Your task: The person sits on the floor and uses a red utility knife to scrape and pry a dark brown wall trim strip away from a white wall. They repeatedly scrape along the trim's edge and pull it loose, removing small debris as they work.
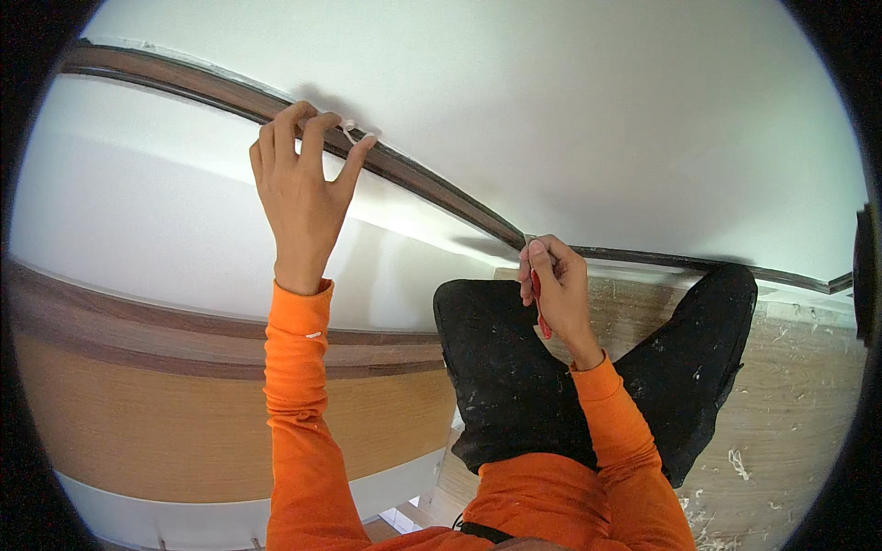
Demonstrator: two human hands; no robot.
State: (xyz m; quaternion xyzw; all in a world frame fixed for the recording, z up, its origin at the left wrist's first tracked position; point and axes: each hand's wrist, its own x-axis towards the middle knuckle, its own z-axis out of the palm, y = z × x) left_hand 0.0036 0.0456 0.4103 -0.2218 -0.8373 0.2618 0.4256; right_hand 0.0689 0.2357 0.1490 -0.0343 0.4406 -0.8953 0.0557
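My left hand is raised at a dark brown wood-look trim, its thumb and fingers apart. A thin white curled strip lies between the tips of thumb and forefinger, apparently clinging to them. Lower along the trim, my right hand is closed around a slim red-handled tool. Its handle points down toward me. The tool's tip is mostly hidden by my fingers and sits at the bend where the trim meets the dark skirting strip.
A white wall rises beyond the trim. At left stands a white panel above a wood-grain surface. My black trousers are over the wood-look floor, where white scraps lie at right. A dark object stands at the right edge.
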